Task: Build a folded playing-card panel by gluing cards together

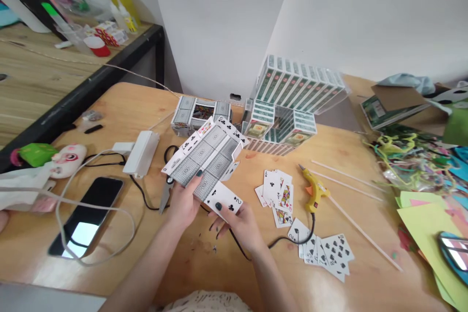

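Note:
A flat panel of joined playing cards point(199, 156), mostly grey backs with faces showing round its edges, is held tilted above the table. My left hand point(187, 200) grips its lower left edge, thumb on top. My right hand point(236, 219) pinches a two of clubs point(226, 199) at the panel's lower right corner, thumb on its face. Behind the panel stands a box-like structure of cards point(185, 109). Right of my hands lie loose face-up cards point(272, 185) and a fanned row of spades point(334, 253). A yellow glue gun point(315, 192) rests beside them.
Stacked card boxes point(292, 87) stand at the back. Scissors point(166, 195), a white power strip point(142, 153), a phone point(87, 214) and looping cables are on the left. Glue sticks point(351, 180), coloured paper point(420, 234) and a tangled pile point(398, 161) lie right.

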A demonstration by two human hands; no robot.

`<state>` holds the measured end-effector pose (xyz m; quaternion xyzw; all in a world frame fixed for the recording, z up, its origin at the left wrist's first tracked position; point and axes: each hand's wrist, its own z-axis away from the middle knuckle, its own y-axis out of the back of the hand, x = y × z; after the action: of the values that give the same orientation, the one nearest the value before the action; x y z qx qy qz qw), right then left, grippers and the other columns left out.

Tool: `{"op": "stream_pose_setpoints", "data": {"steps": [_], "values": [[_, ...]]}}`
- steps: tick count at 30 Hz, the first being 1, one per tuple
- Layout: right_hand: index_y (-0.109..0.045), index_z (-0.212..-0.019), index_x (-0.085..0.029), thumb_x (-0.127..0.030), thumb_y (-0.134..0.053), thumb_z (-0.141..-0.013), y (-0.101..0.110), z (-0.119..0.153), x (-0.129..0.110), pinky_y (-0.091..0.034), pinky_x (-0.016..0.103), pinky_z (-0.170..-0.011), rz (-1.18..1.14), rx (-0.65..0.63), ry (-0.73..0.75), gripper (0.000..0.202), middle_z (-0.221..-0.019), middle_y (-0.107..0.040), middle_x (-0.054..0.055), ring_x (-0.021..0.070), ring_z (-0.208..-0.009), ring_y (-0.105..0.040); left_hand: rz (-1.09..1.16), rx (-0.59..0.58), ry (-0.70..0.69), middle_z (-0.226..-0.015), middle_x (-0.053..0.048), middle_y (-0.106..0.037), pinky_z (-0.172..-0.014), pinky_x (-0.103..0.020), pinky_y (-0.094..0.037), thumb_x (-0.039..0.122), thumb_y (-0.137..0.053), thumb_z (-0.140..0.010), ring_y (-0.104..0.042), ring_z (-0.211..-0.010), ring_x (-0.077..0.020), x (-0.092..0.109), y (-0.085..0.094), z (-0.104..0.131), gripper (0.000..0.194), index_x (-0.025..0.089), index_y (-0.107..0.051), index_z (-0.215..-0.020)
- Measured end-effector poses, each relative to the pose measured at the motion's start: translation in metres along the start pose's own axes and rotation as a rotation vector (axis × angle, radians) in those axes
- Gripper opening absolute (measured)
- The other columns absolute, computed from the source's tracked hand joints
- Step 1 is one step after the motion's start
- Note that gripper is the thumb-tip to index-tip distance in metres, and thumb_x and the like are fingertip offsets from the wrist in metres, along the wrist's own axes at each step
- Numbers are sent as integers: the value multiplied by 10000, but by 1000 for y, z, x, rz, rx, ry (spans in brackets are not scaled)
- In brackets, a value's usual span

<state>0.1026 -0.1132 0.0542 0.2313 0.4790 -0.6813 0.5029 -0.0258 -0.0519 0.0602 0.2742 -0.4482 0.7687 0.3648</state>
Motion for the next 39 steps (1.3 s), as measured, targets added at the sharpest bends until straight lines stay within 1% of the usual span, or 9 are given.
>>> {"op": "stream_pose_setpoints", "data": {"steps": [3, 6, 12, 17, 21, 24, 30, 34, 39], "values": [[-575, -893, -135, -469, -652, -758, 2, -3, -3, -506, 205, -382, -2, -24, 5, 369, -753, -709, 75, 138, -485, -642, -36, -2, -49, -1101, -101, -687, -911, -401, -490, 269, -798, -590, -604, -1081, -283, 1, -3, -6, 614, 196, -599, -1166], [-559, -844, -141, -468, -653, -755, 4, -5, -3, -500, 207, -372, -25, -57, -1, 351, -658, -694, 50, 131, -425, -618, -67, -2, -69, -1087, -108, -691, -906, -412, -489, 281, -807, -576, -616, -1059, -289, 2, -3, -7, 632, 183, -602, -1166], [-560, -714, -132, -449, -693, -709, 6, -5, 0, -465, 184, -344, -67, -13, -12, 344, -566, -671, 45, 107, -364, -569, -149, -12, -186, -1093, -112, -689, -997, -423, -424, 314, -788, -616, -595, -1104, -282, -3, 1, -4, 578, 179, -618, -1152], [-560, -692, -134, -429, -688, -712, 8, -6, -1, -452, 180, -335, -51, -17, 3, 323, -566, -668, 39, 100, -362, -560, -107, -9, -188, -1136, -105, -673, -1004, -422, -421, 306, -778, -630, -589, -1114, -277, -6, -2, -2, 581, 196, -606, -1175], [-546, -709, -141, -410, -672, -730, 5, -9, 0, -443, 182, -330, -37, 6, 24, 298, -561, -660, 20, 87, -343, -536, -81, -35, -190, -1157, -93, -663, -977, -410, -445, 282, -774, -630, -584, -1118, -270, -7, -5, 1, 601, 221, -588, -1197], [-521, -748, -154, -412, -646, -754, 1, -11, 2, -437, 185, -329, -4, 21, 41, 286, -554, -649, 1, 93, -348, -546, -68, -41, -142, -1147, -105, -666, -933, -419, -474, 283, -765, -637, -595, -1096, -279, -8, -5, 2, 597, 209, -584, -1201], [-435, -788, -192, -409, -599, -792, -2, -14, 1, -410, 174, -324, 39, 6, 69, 272, -569, -644, -21, 93, -359, -556, -35, -1, -117, -1137, -112, -667, -911, -418, -483, 274, -771, -625, -617, -1046, -271, -5, -9, 7, 587, 202, -594, -1179], [-416, -806, -193, -419, -574, -804, -1, -16, -1, -394, 168, -319, 62, -30, 64, 276, -566, -629, -28, 92, -361, -557, -66, 26, -124, -1116, -102, -673, -883, -408, -497, 297, -762, -637, -625, -1021, -262, -7, -8, 8, 566, 202, -593, -1169], [-417, -911, -188, -438, -574, -793, -1, -17, -5, -404, 184, -326, 90, -52, 76, 318, -569, -621, -40, 100, -361, -552, -191, 36, -171, -1045, -87, -698, -895, -405, -493, 366, -752, -647, -627, -1015, -269, -16, -2, 9, 504, 193, -628, -1104]]}}
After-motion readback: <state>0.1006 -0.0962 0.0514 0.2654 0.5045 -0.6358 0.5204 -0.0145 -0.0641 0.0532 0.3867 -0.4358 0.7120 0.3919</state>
